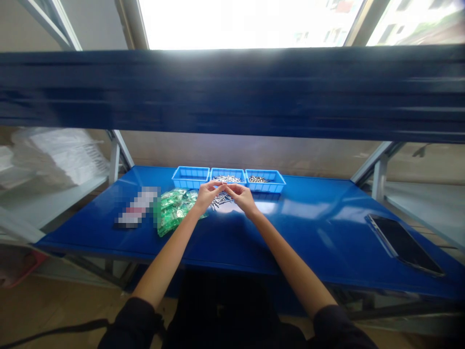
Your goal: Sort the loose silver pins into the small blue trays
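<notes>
My left hand (208, 194) and my right hand (241, 196) meet at the fingertips over a pile of metal screws (221, 199) on the blue table. Both hands are closed in a pinch; whatever is between the fingers is too small to make out. Just behind them stands a blue middle tray (238, 171) with light metal pieces in it. The right tray (276, 188) holds darker small pieces, and the left tray (191, 184) shows a bare inside. Green plastic bags (172, 212) lie beside my left hand.
A phone-like dark device (407, 245) lies at the table's right. A blurred pale item (139, 207) is at the left. A blue shelf beam (232, 92) crosses above the table (312, 242). White bags (69, 155) rest on a side shelf at the left.
</notes>
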`<state>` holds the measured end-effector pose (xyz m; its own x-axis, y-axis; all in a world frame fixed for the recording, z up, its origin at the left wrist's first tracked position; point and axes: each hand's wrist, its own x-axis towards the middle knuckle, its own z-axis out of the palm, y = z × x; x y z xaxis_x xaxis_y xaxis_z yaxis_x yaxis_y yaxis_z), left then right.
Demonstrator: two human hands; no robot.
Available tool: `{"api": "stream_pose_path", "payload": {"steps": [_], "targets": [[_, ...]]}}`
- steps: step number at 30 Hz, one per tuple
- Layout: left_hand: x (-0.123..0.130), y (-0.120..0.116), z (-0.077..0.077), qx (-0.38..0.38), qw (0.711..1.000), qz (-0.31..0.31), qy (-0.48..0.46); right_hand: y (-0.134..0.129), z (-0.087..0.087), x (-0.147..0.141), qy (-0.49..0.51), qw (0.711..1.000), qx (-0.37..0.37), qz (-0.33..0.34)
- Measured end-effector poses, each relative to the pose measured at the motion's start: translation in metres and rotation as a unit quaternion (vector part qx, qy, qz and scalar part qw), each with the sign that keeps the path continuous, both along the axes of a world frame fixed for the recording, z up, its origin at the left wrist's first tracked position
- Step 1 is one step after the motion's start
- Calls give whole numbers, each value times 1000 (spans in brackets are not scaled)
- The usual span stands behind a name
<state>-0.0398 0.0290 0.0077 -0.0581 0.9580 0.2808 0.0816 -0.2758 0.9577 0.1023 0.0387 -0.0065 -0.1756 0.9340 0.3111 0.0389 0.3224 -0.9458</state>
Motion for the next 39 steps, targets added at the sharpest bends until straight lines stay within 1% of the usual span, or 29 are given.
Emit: {"api": "stream_pose_path", "payload": {"steps": [3, 7, 10, 12, 15, 18, 22, 25, 28, 33, 36, 39], "targets": [[0, 2, -2, -3, 1000, 20, -10, 1, -4, -1, -8, 1000, 6, 15], [-1, 5, -5, 6, 999, 39, -8, 1, -11, -2, -44, 999, 22, 9], [-1, 5, -6, 4, 999, 52, 0, 2, -12, -1, -66, 997, 30, 13], [-1, 5, -5, 4, 998, 58, 1, 2, -10, 0, -54, 998, 34, 13], [-2, 3, -2, 13, 998, 54, 8, 0, -4, 4, -26, 999, 19, -6], [-2, 1, -2, 19, 998, 41, 45, -3, 3, 6, -2, 999, -13, -32], [-3, 3, -4, 39, 994, 11, 98, -7, 10, 5, 32, 998, -43, -40], [-4, 5, -6, 55, 992, 24, 110, -7, 12, 5, 38, 997, -45, -49], [-5, 6, -5, 49, 994, 34, 96, -6, 12, 6, 31, 997, -41, -52], [-5, 6, -5, 11, 999, 41, 30, -5, 2, 2, -8, 1000, -8, -13], [-5, 6, -6, 8, 998, 49, 24, -5, -4, -2, -45, 999, 11, 11], [-5, 6, -6, 8, 998, 50, 27, -5, -4, -1, -52, 998, 18, 12]]}}
